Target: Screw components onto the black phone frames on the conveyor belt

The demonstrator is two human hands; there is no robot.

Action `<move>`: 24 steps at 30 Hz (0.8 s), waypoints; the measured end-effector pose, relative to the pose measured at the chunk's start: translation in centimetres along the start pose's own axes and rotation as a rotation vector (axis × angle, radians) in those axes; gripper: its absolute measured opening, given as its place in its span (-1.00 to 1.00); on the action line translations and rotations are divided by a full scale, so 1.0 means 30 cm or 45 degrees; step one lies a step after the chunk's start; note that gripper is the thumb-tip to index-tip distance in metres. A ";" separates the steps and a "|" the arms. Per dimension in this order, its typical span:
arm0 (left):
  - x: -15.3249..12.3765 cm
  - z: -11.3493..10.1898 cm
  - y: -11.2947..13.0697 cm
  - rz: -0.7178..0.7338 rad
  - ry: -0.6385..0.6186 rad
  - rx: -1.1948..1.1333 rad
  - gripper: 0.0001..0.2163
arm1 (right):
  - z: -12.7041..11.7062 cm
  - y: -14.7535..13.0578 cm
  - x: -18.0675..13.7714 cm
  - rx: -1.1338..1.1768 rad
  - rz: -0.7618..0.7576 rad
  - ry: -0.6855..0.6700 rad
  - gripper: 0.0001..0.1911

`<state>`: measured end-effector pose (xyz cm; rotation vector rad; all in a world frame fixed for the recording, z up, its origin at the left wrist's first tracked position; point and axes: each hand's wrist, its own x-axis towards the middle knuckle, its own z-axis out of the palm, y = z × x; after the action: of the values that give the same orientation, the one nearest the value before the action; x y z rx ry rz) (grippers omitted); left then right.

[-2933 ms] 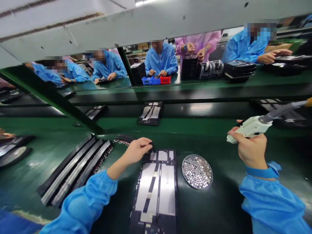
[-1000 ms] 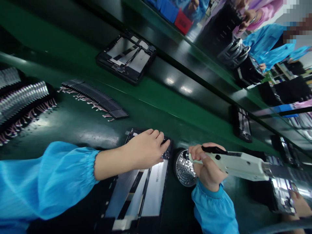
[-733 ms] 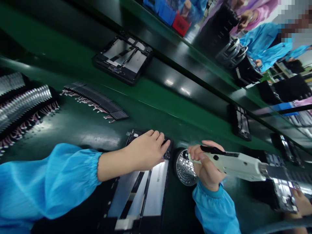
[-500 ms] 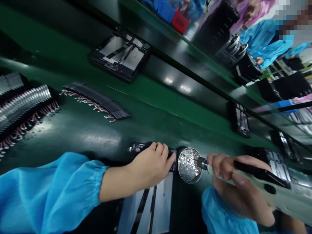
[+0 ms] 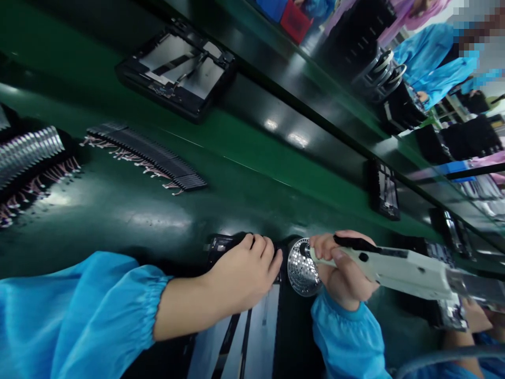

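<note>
Green benchtop [image 5: 236,202] supports a flat device [image 5: 262,329] beneath the left hand [image 5: 244,276].

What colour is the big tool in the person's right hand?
The tool is pale greenish white; the head view shows it.

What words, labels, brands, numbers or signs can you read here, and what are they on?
None can be read.
Pale handheld tool in the right hand: no lettering I can make out.
Flat device under the left hand: any markings are hidden or too blurred.
Red bin: nothing legible.
</note>
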<state>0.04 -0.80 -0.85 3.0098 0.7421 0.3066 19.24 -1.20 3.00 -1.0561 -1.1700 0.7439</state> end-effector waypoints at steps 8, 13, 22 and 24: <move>0.001 0.002 -0.002 0.002 -0.001 -0.001 -0.51 | 0.007 0.018 0.002 -0.013 0.017 0.031 -0.75; -0.003 0.013 0.004 -0.010 0.010 0.011 -0.53 | 0.005 0.020 0.003 -0.016 0.038 0.042 -0.77; -0.008 0.017 0.006 -0.029 0.023 0.020 -0.53 | -0.001 -0.010 0.007 -0.024 -0.006 0.004 -0.71; -0.007 0.016 0.009 -0.025 0.011 0.020 -0.53 | -0.004 -0.052 0.009 -0.044 -0.040 -0.007 -0.72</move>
<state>0.08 -1.13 -1.34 3.0157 0.7772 0.3150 19.34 -1.54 4.56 -1.0629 -1.2054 0.7046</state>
